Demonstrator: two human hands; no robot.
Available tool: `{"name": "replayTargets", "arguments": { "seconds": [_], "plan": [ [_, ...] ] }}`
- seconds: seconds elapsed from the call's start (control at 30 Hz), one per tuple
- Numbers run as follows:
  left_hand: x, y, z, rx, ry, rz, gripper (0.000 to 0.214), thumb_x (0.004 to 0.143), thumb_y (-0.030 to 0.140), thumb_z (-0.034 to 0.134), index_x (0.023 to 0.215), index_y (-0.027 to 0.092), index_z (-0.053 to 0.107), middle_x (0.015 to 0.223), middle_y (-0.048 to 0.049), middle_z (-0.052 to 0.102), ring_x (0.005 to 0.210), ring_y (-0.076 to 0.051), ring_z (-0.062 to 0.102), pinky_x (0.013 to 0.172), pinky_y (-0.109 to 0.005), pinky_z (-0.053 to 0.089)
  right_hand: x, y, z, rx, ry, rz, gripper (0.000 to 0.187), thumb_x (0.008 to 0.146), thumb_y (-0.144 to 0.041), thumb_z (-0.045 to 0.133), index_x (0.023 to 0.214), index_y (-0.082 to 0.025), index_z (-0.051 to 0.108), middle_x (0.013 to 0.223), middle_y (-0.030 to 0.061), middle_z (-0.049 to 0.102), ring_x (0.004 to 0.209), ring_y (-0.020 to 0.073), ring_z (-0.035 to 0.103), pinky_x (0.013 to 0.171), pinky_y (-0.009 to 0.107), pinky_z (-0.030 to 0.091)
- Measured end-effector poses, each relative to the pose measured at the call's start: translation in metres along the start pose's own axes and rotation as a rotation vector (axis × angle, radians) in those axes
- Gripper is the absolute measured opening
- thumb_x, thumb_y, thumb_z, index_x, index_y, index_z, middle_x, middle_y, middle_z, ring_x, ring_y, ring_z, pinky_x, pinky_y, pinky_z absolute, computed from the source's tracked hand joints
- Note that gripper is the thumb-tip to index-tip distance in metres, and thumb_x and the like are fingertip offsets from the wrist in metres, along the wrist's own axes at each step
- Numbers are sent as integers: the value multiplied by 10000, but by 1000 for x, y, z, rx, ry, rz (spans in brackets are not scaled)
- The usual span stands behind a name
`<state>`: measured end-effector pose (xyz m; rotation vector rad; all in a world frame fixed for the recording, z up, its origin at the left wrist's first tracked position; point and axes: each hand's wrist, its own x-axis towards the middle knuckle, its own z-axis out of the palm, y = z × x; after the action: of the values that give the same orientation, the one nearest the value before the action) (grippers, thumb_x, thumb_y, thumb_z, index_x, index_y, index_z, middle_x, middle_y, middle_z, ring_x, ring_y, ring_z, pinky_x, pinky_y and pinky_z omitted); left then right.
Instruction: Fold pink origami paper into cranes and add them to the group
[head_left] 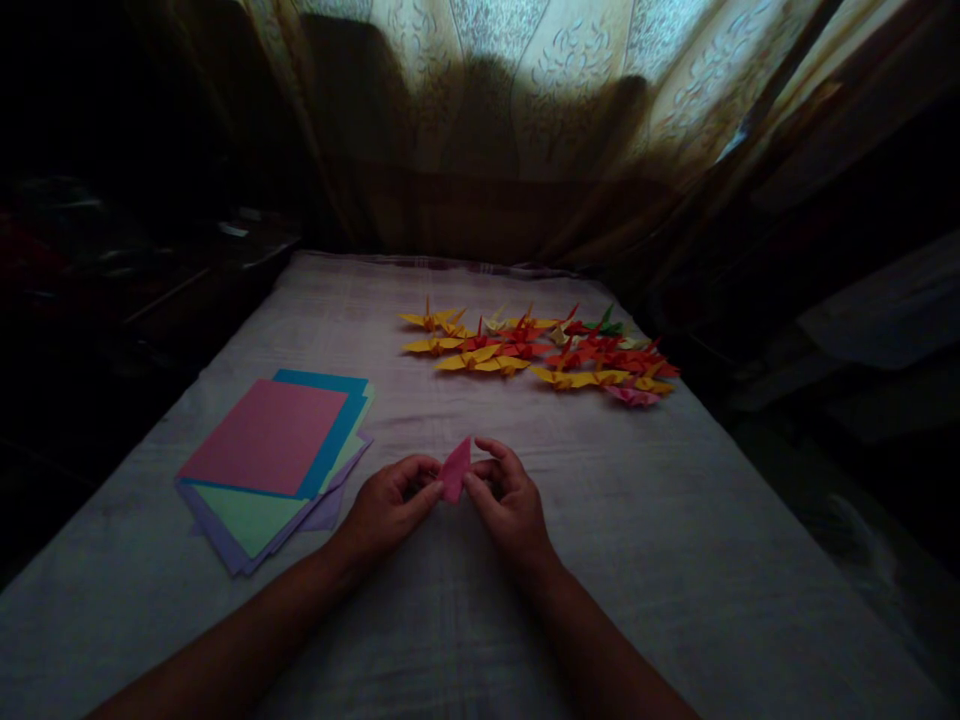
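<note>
Between my two hands, over the near middle of the table, is a small folded piece of pink origami paper [454, 470] with a pointed top. My left hand [394, 500] pinches its left edge between thumb and fingers. On the opposite edge, the thumb and fingers of my right hand [514, 500] are closed, with the index finger raised near the tip. Left of my hands lies a stack of square coloured paper [266, 435], pink on top, with blue, pale green and purple sheets fanned out below.
Several folded paper cranes [517, 345] in yellow, orange, red, green and pink stand in rows at the back right. A pale checked cloth [615, 520] covers the table. Behind its far edge hangs a patterned curtain [480, 130]; both sides are dark.
</note>
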<state>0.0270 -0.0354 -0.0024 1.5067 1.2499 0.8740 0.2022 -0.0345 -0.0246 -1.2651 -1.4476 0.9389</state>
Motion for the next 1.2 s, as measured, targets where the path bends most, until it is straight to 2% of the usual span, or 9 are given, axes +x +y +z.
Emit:
{"name": "replayTargets", "arguments": {
  "seconds": [0.1, 0.2, 0.33, 0.47, 0.57, 0.63, 0.83, 1.03, 1.2],
  "plan": [
    [0, 1, -2, 18, 40, -1, 314, 824, 438, 555, 985, 190, 661, 852, -26, 731, 782, -201, 676, 719, -278, 516, -1, -1, -4, -166, 48, -241, 393, 861, -248, 571, 1252, -238, 533, 1025, 56, 711, 941, 200, 668, 849, 359, 529],
    [0, 2, -4, 78, 70, 28, 302, 841, 403, 507, 983, 203, 683, 941, -30, 738, 882, -215, 677, 799, -295, 518, 0, -5, -8, -399, 116, -515, 424, 858, -204, 566, 1278, -259, 542, 1256, 97, 617, 1182, 244, 563, 999, 446, 449],
    [0, 0, -6, 114, 96, 41, 313, 841, 397, 500, 995, 207, 696, 994, -44, 737, 948, -228, 668, 867, -324, 503, 1, -7, -14, -602, 50, -648, 368, 855, -218, 575, 1220, -252, 602, 1414, 119, 486, 1317, 286, 448, 1034, 485, 392],
    [1, -2, -7, 88, 88, 10, 328, 830, 427, 537, 1047, 203, 636, 780, -1, 676, 730, -175, 637, 690, -277, 497, 2, -5, -15, -610, -35, -679, 287, 856, -228, 585, 1136, -244, 644, 1338, 112, 572, 1261, 276, 502, 996, 455, 405],
    [1, -3, -8, 34, 72, 21, 260, 814, 439, 563, 909, 199, 594, 693, 27, 593, 648, -146, 576, 612, -245, 459, 2, -3, -14, -577, -56, -666, 216, 886, -227, 577, 1080, -267, 664, 1204, 81, 665, 1131, 230, 593, 947, 412, 430],
    [2, -3, -9, 1, 50, 24, 244, 819, 438, 564, 850, 196, 577, 702, 24, 583, 663, -145, 569, 619, -245, 459, 3, -3, -13, -549, -69, -652, 206, 903, -226, 567, 1079, -269, 665, 1144, 74, 694, 1060, 209, 627, 920, 394, 441],
    [3, -1, -13, -46, 22, 3, 258, 822, 439, 571, 867, 188, 608, 756, 9, 623, 718, -158, 595, 676, -267, 486, 3, -6, -13, -476, -104, -654, 160, 916, -262, 592, 1048, -241, 679, 1061, 68, 724, 973, 203, 661, 873, 386, 450],
    [0, -2, -15, -70, -79, 53, 334, 772, 425, 675, 1010, 193, 641, 928, -32, 703, 850, -190, 647, 805, -316, 519, 3, -10, -15, -413, -136, -602, 163, 934, -233, 572, 1030, -263, 700, 1009, 35, 744, 921, 178, 679, 849, 351, 457],
    [-2, -7, -15, -5, -45, 72, 311, 795, 365, 653, 1061, 205, 665, 1013, -53, 716, 942, -214, 660, 887, -368, 518, 1, -9, -15, -426, -138, -562, 141, 928, -243, 587, 1028, -253, 685, 940, 22, 752, 863, 177, 683, 819, 341, 450]
  ]
}}
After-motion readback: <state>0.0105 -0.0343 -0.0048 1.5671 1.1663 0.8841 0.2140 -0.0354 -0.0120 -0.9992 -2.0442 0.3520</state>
